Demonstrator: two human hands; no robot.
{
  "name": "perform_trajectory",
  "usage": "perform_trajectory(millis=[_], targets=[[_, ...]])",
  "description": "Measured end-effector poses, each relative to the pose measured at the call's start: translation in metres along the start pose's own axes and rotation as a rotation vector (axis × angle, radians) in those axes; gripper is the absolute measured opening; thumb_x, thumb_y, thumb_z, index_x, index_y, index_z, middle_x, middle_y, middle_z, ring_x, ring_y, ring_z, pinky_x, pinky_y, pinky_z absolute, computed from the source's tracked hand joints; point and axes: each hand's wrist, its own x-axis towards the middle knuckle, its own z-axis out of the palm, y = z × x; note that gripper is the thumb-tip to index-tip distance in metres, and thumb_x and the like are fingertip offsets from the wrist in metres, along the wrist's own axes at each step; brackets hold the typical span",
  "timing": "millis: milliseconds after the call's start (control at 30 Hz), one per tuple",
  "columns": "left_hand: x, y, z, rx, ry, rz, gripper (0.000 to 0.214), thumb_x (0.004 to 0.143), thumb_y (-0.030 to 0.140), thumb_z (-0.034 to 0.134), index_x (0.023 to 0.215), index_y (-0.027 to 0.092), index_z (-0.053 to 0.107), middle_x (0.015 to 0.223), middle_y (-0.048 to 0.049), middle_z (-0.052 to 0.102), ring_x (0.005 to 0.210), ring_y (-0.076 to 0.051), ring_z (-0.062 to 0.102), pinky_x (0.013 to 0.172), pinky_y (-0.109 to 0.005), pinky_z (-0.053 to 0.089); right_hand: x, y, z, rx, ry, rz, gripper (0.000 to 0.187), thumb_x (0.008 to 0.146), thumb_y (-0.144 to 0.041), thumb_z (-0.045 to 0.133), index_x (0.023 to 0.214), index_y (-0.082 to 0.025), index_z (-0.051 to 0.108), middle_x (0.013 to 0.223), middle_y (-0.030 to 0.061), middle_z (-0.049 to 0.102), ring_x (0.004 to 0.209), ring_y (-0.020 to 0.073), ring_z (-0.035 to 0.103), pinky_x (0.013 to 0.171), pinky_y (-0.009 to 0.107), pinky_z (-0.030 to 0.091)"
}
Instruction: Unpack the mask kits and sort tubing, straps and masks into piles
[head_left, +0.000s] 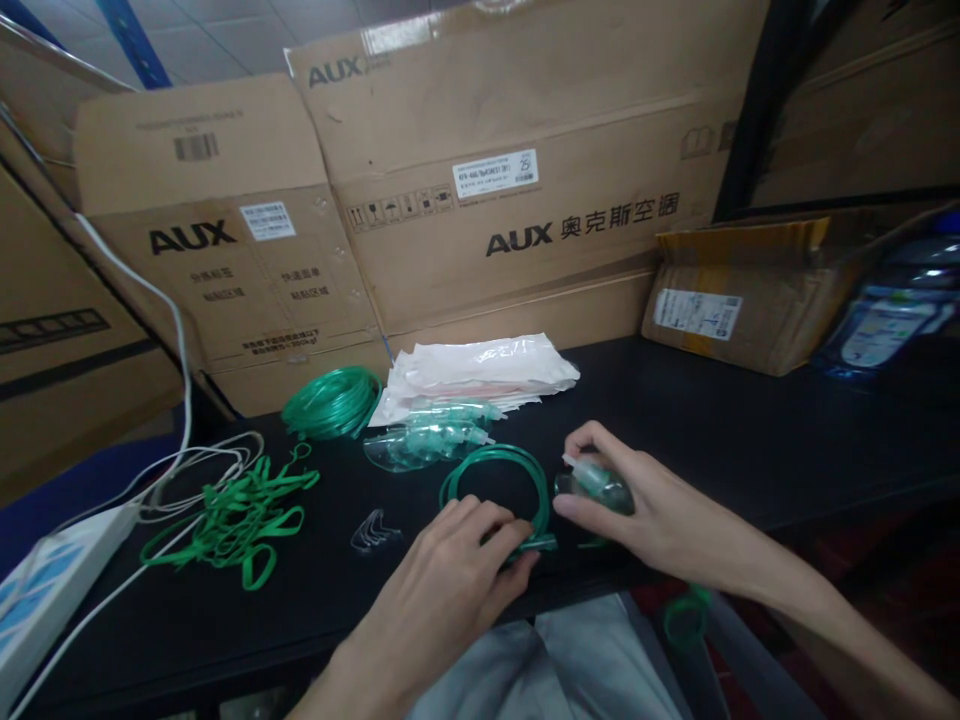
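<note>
My left hand (469, 570) is closed at the near edge of a coil of green tubing (544, 490), its fingertips around the tubing near a tube end. My right hand (619, 490) grips a clear greenish mask (613, 492) with a pale connector, just right of the coil; part of the mask is hidden by the fingers. Behind the coil lie several similar clear masks (420, 443), nested together. To the left are small clear strips (375, 530) and a tangle of green elastic straps (232, 515).
White flat packets (487, 365) lie behind the masks, beside a larger roll of green tubing (332, 400). A power strip (52, 590) with white cables is at the left. Cardboard boxes (540, 130) wall off the back; a small carton (750, 300) and a bottle (885, 310) stand right.
</note>
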Motion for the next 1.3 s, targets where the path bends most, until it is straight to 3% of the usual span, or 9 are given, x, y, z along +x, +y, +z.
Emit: perform_trajectory(millis=[133, 367, 500, 600, 800, 1033, 1300], targets=[[0.0, -0.003, 0.004, -0.051, 0.063, 0.044, 0.016, 0.098, 0.017, 0.061, 0.112, 0.02, 0.065, 0.105, -0.0027, 0.073, 0.092, -0.021, 0.066, 0.086, -0.037, 0.058, 0.003, 0.001, -0.008, -0.015, -0.037, -0.012, 0.016, 0.096, -0.037, 0.056, 0.096, -0.025, 0.044, 0.074, -0.0057, 0.057, 0.067, 0.0151, 0.052, 0.063, 0.025, 0.04], [-0.002, -0.006, 0.005, -0.178, 0.125, 0.019, 0.016, 0.099, 0.016, 0.06, 0.113, 0.02, 0.065, 0.101, -0.0015, 0.075, 0.086, -0.018, 0.066, 0.079, -0.03, 0.055, 0.0, 0.0, -0.02, 0.004, -0.253, -0.189, 0.024, 0.092, -0.041, 0.069, 0.11, -0.025, 0.071, 0.106, 0.0011, 0.073, 0.096, 0.0209, 0.067, 0.088, 0.029, 0.047], [-0.002, -0.008, 0.003, -0.258, 0.136, -0.007, 0.016, 0.096, 0.015, 0.064, 0.111, 0.021, 0.067, 0.096, -0.0003, 0.075, 0.084, -0.016, 0.067, 0.077, -0.027, 0.054, -0.001, -0.006, -0.022, 0.053, -0.33, -0.205, 0.023, 0.09, -0.034, 0.072, 0.111, -0.024, 0.075, 0.106, 0.002, 0.075, 0.095, 0.0201, 0.07, 0.088, 0.027, 0.049], [-0.002, -0.01, 0.004, -0.281, 0.154, -0.015, 0.015, 0.096, 0.015, 0.066, 0.11, 0.021, 0.068, 0.094, -0.0001, 0.075, 0.082, -0.015, 0.066, 0.075, -0.026, 0.053, -0.003, -0.006, -0.02, -0.036, -0.325, -0.136, 0.025, 0.087, -0.037, 0.074, 0.109, -0.025, 0.076, 0.101, -0.0001, 0.076, 0.091, 0.0194, 0.069, 0.087, 0.028, 0.048], [-0.004, -0.011, 0.007, -0.283, 0.176, 0.014, 0.016, 0.096, 0.016, 0.066, 0.111, 0.021, 0.067, 0.091, 0.0004, 0.074, 0.077, -0.015, 0.065, 0.07, -0.026, 0.051, -0.006, 0.001, -0.016, -0.148, -0.299, -0.038, 0.04, 0.083, -0.049, 0.077, 0.117, -0.03, 0.073, 0.109, -0.002, 0.075, 0.101, 0.0226, 0.065, 0.093, 0.029, 0.046], [-0.002, -0.012, 0.005, -0.277, 0.17, 0.019, 0.013, 0.097, 0.017, 0.065, 0.109, 0.023, 0.066, 0.101, 0.0016, 0.074, 0.091, -0.016, 0.064, 0.086, -0.03, 0.047, 0.001, -0.002, -0.01, 0.002, -0.316, -0.253, 0.027, 0.089, -0.039, 0.075, 0.11, -0.021, 0.074, 0.106, 0.0028, 0.073, 0.095, 0.0163, 0.068, 0.088, 0.023, 0.047], [-0.003, -0.009, 0.005, -0.227, 0.14, -0.005, 0.009, 0.097, 0.023, 0.067, 0.106, 0.025, 0.064, 0.1, 0.0041, 0.072, 0.09, -0.016, 0.062, 0.089, -0.034, 0.04, 0.0, -0.004, -0.002, -0.016, -0.304, -0.261, 0.017, 0.092, -0.027, 0.07, 0.108, -0.022, 0.073, 0.102, 0.0017, 0.073, 0.092, 0.0153, 0.068, 0.083, 0.022, 0.048]])
